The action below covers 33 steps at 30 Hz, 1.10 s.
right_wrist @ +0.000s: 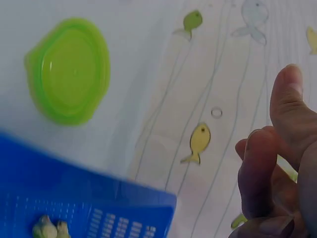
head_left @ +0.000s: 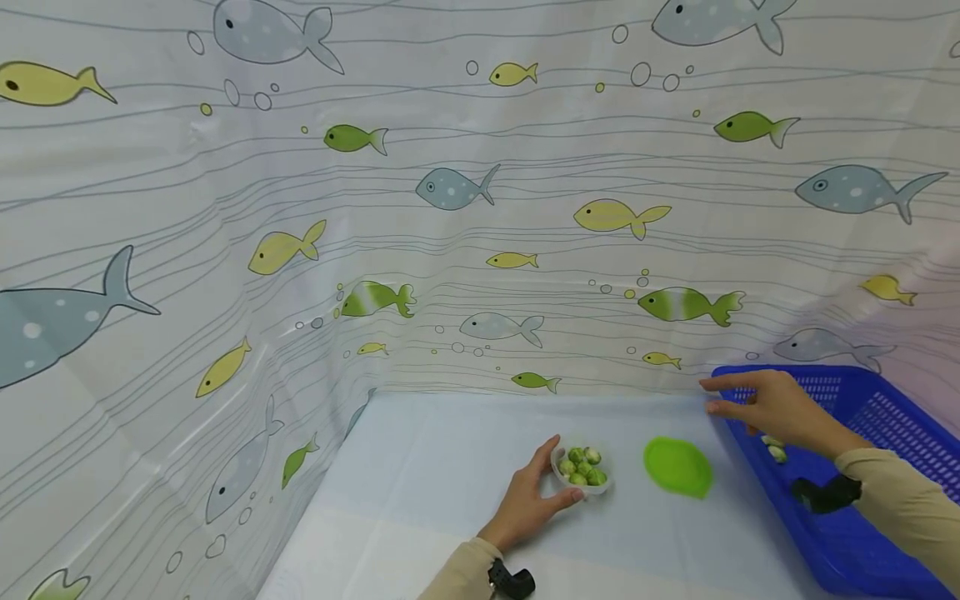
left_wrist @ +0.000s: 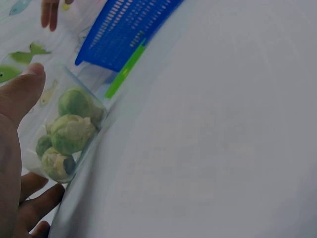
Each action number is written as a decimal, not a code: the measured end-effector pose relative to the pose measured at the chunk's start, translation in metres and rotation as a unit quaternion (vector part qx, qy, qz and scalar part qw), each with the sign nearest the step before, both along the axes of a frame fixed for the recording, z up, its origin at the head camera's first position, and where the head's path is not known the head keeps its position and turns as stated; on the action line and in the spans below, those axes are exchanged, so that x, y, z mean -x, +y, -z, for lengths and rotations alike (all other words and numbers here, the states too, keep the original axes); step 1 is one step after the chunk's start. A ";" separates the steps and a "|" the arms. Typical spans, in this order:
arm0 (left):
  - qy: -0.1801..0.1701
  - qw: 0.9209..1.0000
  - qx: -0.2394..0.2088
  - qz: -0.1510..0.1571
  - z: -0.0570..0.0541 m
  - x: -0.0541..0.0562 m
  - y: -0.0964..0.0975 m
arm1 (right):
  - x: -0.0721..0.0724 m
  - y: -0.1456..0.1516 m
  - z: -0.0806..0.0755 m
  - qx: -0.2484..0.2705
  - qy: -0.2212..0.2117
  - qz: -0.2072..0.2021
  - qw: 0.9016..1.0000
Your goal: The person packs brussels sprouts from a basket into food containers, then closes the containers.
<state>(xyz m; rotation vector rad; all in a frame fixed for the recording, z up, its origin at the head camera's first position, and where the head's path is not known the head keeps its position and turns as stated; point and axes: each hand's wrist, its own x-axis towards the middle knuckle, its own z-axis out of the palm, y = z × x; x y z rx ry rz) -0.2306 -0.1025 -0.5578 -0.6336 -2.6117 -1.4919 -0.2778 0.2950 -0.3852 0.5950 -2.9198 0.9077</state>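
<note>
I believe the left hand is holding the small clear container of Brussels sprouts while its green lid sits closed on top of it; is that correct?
Not quite. The left hand does hold the clear container of Brussels sprouts, but the green lid is off, lying on the table beside the container, as the head view shows.

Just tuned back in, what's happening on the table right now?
A person sits at a white table walled in by a fish-print curtain. The left hand cups a small clear container filled with Brussels sprouts. Its green lid lies off to the side, flat on the table. The right hand hovers with fingers extended over the near corner of a blue basket and holds nothing; a couple of sprouts remain inside the basket.
</note>
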 end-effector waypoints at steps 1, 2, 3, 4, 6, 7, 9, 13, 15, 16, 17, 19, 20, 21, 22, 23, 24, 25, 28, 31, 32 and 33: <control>0.000 1.000 0.000 0.001 0.000 0.000 0.000 | 0.000 0.005 -0.002 -0.005 0.001 0.007 1.000; 0.001 1.000 -0.001 0.001 0.000 0.000 0.000 | 0.000 0.010 -0.003 -0.008 0.004 0.010 1.000; 0.001 1.000 -0.001 0.001 0.001 0.001 0.000 | 0.000 0.014 -0.004 -0.012 0.005 0.015 1.000; 0.001 1.000 -0.002 0.001 0.001 0.001 0.000 | 0.001 0.019 -0.005 -0.015 0.008 0.019 1.000; 0.000 1.000 -0.002 0.000 0.003 0.002 0.000 | 0.001 0.028 -0.004 -0.023 0.012 0.026 0.999; -0.002 1.000 -0.001 0.000 0.003 0.002 0.000 | 0.002 0.033 -0.003 -0.026 0.014 0.030 0.999; -0.002 1.000 -0.001 0.000 0.003 0.002 0.000 | 0.004 0.042 0.001 -0.030 0.016 0.038 0.999; 0.005 1.000 0.000 0.002 0.002 0.002 0.001 | 0.008 0.060 0.010 -0.038 0.029 0.048 0.998; 0.007 1.000 0.000 0.003 0.002 0.002 0.001 | 0.010 0.069 0.015 -0.045 0.035 0.053 0.997; 0.008 1.000 0.001 0.003 0.002 0.002 0.001 | 0.010 0.072 0.017 -0.046 0.031 0.057 0.997; 0.008 1.000 0.001 0.003 0.002 0.002 0.001 | 0.011 0.076 0.020 -0.050 0.028 0.060 0.997; 0.006 1.000 0.000 0.003 0.002 0.002 0.001 | 0.011 0.083 0.025 -0.060 0.019 0.067 0.996; 0.005 1.000 0.000 0.002 0.002 0.002 0.001 | 0.011 0.086 0.028 -0.065 0.013 0.068 0.995; 0.006 1.000 0.000 0.002 0.002 0.003 0.001 | 0.011 0.089 0.030 -0.067 0.006 0.070 0.995; 0.004 1.000 -0.001 0.001 0.002 0.003 0.000 | 0.011 0.092 0.032 -0.070 0.003 0.069 0.995; 0.003 1.000 0.000 0.000 0.002 0.003 0.000 | 0.010 0.094 0.035 -0.073 0.002 0.069 0.995; 0.003 1.000 -0.001 -0.001 0.002 0.003 0.000 | 0.010 0.096 0.037 -0.074 -0.001 0.067 0.995; 0.003 1.000 -0.001 -0.001 0.002 0.003 0.000 | 0.010 0.098 0.039 -0.073 -0.005 0.066 0.995; 0.002 1.000 0.001 -0.001 0.002 0.002 0.000 | 0.010 0.103 0.044 -0.074 -0.020 0.065 0.995; 0.001 1.000 -0.001 -0.002 0.002 0.002 0.000 | 0.010 0.108 0.050 -0.076 -0.042 0.071 0.994; 0.001 1.000 -0.001 -0.002 0.002 0.002 0.001 | 0.011 0.110 0.052 -0.077 -0.047 0.072 0.993; 0.000 1.000 0.000 -0.003 0.002 0.002 0.001 | 0.011 0.112 0.054 -0.077 -0.052 0.076 0.993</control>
